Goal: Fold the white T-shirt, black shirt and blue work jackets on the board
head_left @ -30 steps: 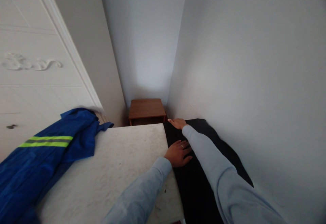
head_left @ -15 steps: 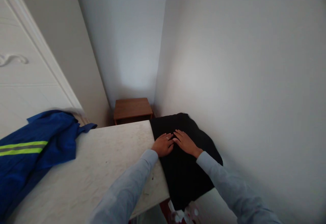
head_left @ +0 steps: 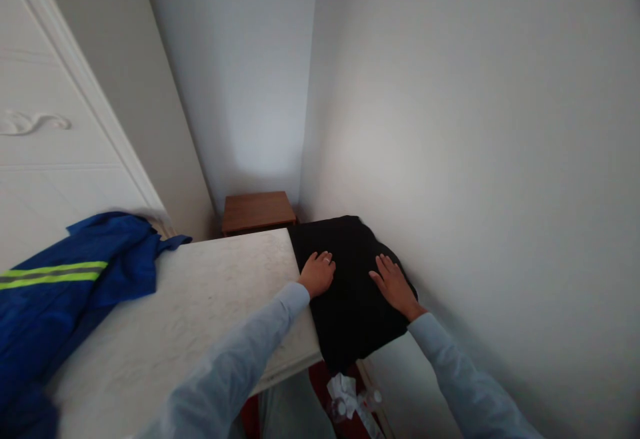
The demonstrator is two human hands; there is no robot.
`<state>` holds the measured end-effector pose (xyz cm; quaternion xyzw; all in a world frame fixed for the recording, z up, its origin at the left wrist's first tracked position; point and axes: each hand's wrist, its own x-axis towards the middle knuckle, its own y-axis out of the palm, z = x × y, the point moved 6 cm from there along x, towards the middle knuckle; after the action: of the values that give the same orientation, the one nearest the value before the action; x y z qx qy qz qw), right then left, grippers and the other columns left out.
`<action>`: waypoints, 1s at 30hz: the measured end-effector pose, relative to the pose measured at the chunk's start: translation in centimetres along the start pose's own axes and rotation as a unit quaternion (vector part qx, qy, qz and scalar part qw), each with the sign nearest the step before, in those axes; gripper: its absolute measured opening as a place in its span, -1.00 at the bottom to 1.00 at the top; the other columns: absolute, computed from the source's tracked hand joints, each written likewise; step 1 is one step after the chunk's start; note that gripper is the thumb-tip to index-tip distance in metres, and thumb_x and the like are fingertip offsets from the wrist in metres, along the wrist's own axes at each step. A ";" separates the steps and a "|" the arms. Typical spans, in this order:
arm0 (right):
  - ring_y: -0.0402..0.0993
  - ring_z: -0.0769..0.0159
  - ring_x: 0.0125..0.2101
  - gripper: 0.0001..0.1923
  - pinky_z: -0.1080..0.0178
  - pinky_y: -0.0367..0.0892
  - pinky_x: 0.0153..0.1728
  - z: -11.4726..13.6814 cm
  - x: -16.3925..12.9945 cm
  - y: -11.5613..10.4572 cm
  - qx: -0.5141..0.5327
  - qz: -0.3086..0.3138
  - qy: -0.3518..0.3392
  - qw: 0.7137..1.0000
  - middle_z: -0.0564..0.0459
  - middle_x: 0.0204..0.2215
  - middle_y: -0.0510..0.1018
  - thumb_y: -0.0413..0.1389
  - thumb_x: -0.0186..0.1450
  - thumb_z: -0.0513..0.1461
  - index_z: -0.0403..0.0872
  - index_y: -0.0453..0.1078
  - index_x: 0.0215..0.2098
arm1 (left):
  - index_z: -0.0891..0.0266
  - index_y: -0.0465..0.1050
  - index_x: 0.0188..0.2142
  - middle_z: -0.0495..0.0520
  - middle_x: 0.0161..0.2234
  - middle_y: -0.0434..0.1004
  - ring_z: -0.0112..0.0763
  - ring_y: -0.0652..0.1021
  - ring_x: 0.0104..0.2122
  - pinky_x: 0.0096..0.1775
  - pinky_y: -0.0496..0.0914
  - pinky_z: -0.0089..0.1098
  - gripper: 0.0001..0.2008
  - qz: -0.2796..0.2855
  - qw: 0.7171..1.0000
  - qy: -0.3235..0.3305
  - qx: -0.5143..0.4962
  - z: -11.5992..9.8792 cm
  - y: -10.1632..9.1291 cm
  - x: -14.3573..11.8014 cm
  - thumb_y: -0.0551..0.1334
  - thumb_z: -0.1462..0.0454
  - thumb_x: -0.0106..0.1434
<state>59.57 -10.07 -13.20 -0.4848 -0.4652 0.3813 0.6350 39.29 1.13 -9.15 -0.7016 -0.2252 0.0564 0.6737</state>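
A black cloth (head_left: 350, 319), perhaps a folded garment, lies flat over the right end of the pale marbled tabletop (head_left: 225, 279), its far side against the wall. My left hand (head_left: 319, 274) rests palm down on the cloth's left part, fingers stretched, with a ring on one finger. Palm down near the cloth's right edge, my right hand (head_left: 395, 284) has its fingers spread. Neither hand grips anything. The cloth's near corner hangs past the table's front edge.
A blue garment (head_left: 120, 246) with a yellow-green stripe lies on the table's left. Behind stands a small brown wooden table (head_left: 257, 210) beside a white cabinet (head_left: 65, 139). The wall (head_left: 450, 159) rises close on the right. Clear plastic bottles (head_left: 345, 399) are below the front edge.
My hands have moved apart over the black cloth: the right one slid to the right, toward the wall side, and the left shifted slightly left. The view has shifted a little.
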 end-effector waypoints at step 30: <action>0.17 0.01 0.31 -0.32 -0.18 0.07 0.29 3.8 -8.4 -0.2 0.096 -0.149 -0.025 0.984 -0.29 0.26 0.33 -0.25 0.47 0.07 -0.21 0.29 0.27 | 0.27 0.33 0.23 0.38 0.38 0.05 0.12 0.10 0.37 0.29 0.00 0.22 -0.48 -0.032 0.997 0.059 -0.046 -12.9 2.2 -13.1 0.15 0.12 0.34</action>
<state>53.56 -17.00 -14.53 -0.3374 -0.5091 0.3376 0.7162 33.11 -15.86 -13.15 -0.7264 -0.2098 -0.0172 0.6542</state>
